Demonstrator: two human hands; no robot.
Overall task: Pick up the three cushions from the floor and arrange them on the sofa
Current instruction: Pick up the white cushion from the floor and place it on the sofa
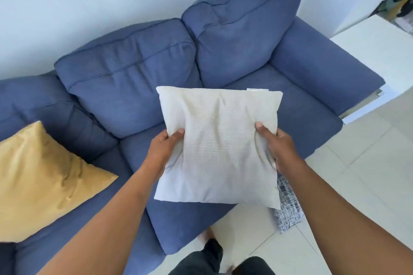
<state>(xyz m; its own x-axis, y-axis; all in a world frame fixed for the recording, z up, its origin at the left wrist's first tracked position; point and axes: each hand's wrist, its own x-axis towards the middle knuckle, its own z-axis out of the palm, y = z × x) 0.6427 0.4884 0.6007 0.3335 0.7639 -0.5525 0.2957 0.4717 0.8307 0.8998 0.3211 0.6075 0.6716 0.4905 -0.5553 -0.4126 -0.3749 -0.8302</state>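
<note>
Two hands hold a cream cushion [220, 147] up in the air above the seat of the blue sofa [134, 78] — the left hand [164, 148] pinches its left edge, thumb on the front face and fingers tucked behind, and the right hand [276, 148] clamps its right edge the same way. The fabric bunches under both thumbs. A yellow cushion [44, 183] already rests on the sofa at the left, leaning against a back pad. A grey patterned cushion [288, 205] lies on the pale tiled floor [368, 174] beside the sofa's front corner — partly hidden behind the cream one and the right forearm.
</note>
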